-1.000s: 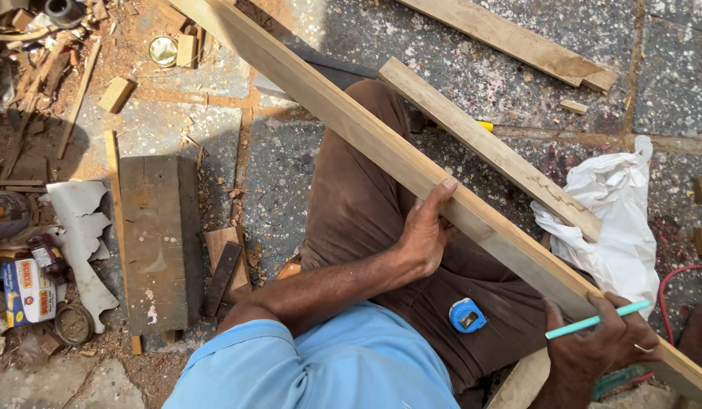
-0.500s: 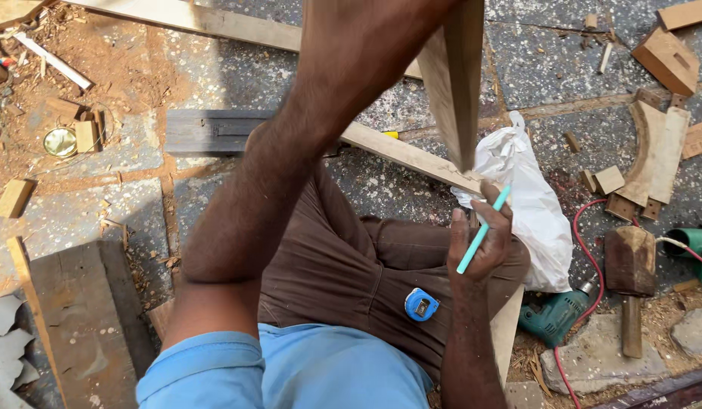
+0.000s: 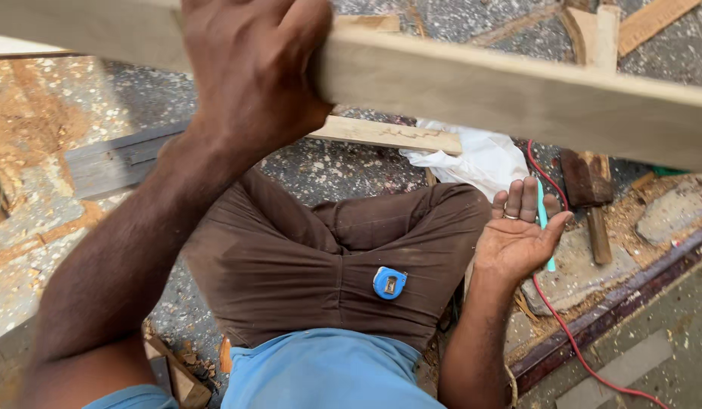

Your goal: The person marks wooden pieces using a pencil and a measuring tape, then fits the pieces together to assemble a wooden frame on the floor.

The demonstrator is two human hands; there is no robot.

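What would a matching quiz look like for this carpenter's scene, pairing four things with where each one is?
Things:
1. long wooden plank
2. blue tape measure
3. turquoise pencil
4. white plastic bag

Places:
A. on the stone floor beyond the knee
B. between the fingers of the open right hand
C. gripped from above by the left hand
D. on the lap of the brown trousers

Pairs: 1-C, 2-D, 3-B, 4-A
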